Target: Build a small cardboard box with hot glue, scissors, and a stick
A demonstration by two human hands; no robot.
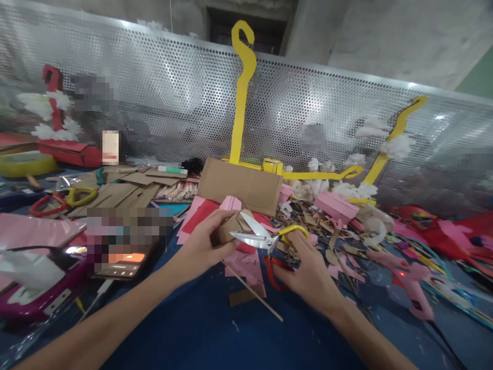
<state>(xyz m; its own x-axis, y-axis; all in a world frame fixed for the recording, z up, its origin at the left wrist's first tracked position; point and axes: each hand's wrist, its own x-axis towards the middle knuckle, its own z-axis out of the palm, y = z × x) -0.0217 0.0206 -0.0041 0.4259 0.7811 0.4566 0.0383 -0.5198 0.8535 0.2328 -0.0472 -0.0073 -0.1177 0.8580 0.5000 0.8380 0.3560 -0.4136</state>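
Head view: left hand (208, 237) pinching a cardboard piece (228, 229); right hand (308, 270) gripping scissors (268, 241), blades parted, above the desk (185, 321).

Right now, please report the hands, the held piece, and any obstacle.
Left hand holding small cardboard piece. Right hand on scissors, open, close to it. Thin stick and pink paper lying nearby.

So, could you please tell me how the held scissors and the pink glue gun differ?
The scissors are held in the right hand, blades open, while the glue gun rests untouched on the table. The scissors have silver blades and yellow and red handles; the glue gun is pink with a red light. The scissors are cordless; the glue gun trails a cord.
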